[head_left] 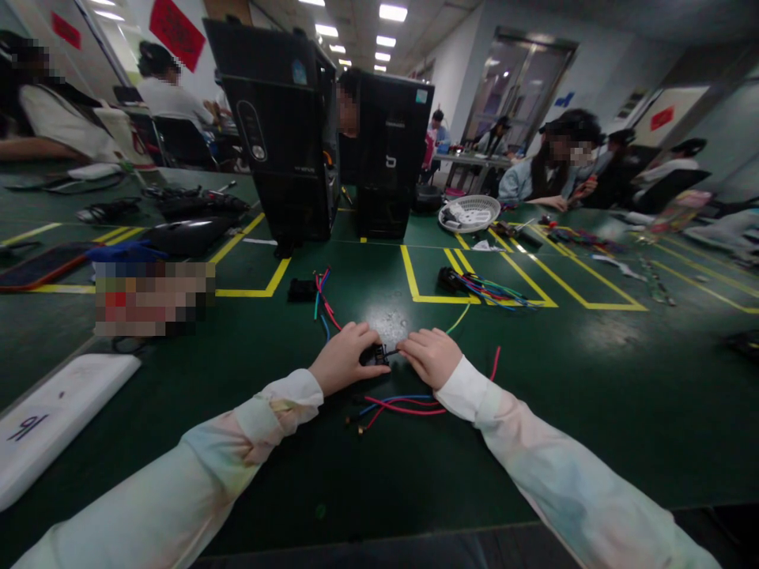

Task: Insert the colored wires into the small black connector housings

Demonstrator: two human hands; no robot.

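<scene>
My left hand (349, 357) is closed on a small black plastic connector block (380, 356), which it steadies just above the green table. From the right, my right hand (432, 357) pinches a thin dark rod-like piece (392, 351) whose end meets the block; whether it is a tool or a wire is too small to tell. Loose red and blue wires (403, 405) with brass-coloured ends lie in front of my hands. Beyond my left hand are another black block (302, 290) and short coloured wires (319, 296). A yellow-green wire (459, 318) runs out past my right hand.
Two black computer towers (285, 158) stand at the back. A bundle of coloured wires (492, 291) lies beyond my right hand, near a white basket (470, 212). A white power strip (65, 423) is at the left. Other people sit at tables around.
</scene>
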